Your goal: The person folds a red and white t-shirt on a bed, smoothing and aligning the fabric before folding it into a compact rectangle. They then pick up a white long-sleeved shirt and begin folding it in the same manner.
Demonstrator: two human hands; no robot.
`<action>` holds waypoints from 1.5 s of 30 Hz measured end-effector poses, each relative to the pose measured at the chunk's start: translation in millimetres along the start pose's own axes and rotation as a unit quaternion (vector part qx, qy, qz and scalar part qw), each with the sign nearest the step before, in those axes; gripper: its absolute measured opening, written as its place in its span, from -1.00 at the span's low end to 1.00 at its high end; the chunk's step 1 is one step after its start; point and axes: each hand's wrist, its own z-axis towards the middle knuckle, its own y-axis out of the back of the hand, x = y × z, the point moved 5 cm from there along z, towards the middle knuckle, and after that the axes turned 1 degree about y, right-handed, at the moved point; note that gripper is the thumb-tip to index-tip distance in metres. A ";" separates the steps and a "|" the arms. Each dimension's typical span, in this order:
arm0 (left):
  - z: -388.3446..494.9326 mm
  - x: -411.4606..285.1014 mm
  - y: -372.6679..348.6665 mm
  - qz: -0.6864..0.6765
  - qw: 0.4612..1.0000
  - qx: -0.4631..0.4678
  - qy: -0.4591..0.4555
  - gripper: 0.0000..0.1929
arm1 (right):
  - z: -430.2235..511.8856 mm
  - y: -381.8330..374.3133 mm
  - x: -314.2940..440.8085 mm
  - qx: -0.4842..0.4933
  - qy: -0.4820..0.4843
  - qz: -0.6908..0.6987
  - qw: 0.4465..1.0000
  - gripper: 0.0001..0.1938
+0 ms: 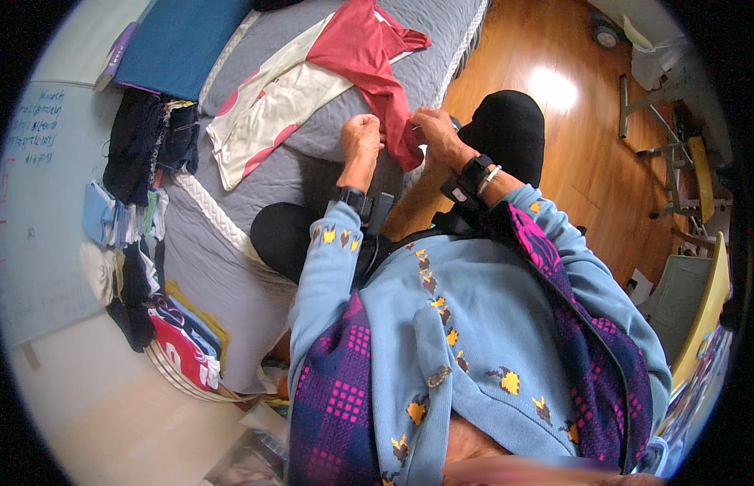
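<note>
A red and cream long-sleeved garment (346, 54) lies spread over the grey quilted bedcover (310, 127). One red sleeve reaches down between my two hands. My left hand (361, 140), on the left of that sleeve, has its fingers curled at the fabric's edge; whether they pinch it is unclear. On the sleeve's other side, my right hand (436, 130) bends its fingers around a small, thin object that is too small to name, close to the cuff. Both wrists wear black bands.
Folded clothes (134, 212) are stacked along the bed's left side, below a blue board-like item (176, 48). A whiteboard (42, 212) with writing stands at the far left. Wooden floor (583, 158) lies to the right, with a metal-legged folding frame (668, 140) beyond.
</note>
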 end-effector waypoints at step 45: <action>-12.1 16.2 -23.0 -0.222 0.974 0.005 0.045 -0.92 | 41.9 53.0 -44.9 -0.213 0.009 -0.277 0.937 -0.76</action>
